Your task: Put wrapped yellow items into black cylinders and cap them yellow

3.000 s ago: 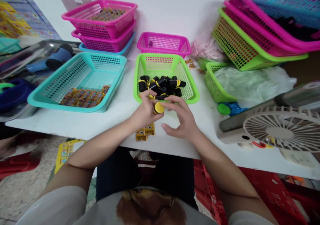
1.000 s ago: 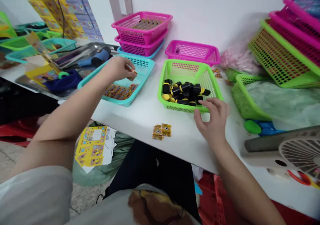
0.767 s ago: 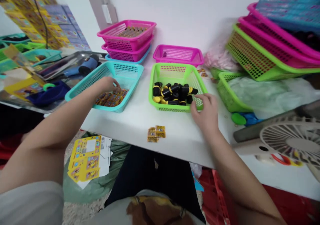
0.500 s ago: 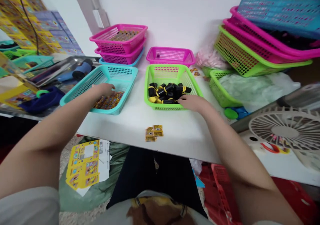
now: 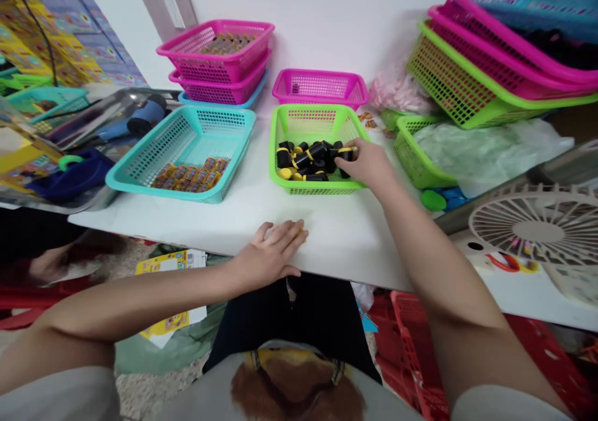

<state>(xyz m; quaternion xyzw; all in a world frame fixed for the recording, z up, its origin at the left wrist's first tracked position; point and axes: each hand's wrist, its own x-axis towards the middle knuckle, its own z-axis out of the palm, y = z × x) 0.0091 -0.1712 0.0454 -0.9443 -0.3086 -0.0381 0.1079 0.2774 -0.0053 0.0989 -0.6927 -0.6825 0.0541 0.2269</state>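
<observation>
My left hand (image 5: 271,256) lies flat at the table's front edge, fingers spread over small yellow printed pieces (image 5: 299,227) that it mostly hides. My right hand (image 5: 367,162) reaches over the right rim of the lime green basket (image 5: 303,187). Its thumb and fingers pinch a small black cylinder with a yellow band (image 5: 346,154). Several more black and yellow cylinders (image 5: 303,159) lie heaped in that basket. To the left, a turquoise basket (image 5: 187,193) holds rows of small orange-brown printed pieces (image 5: 191,177).
Stacked pink baskets (image 5: 210,66) stand behind the turquoise one, and another pink basket (image 5: 320,88) is at the wall. Tilted, stacked baskets (image 5: 467,85) rise at the right, above a plastic bag (image 5: 486,144). A small fan (image 5: 537,231) lies at the right.
My left hand has left the turquoise basket and come down onto the yellow pieces at the front edge. My right hand has taken hold of a black cylinder. The view has shifted slightly.
</observation>
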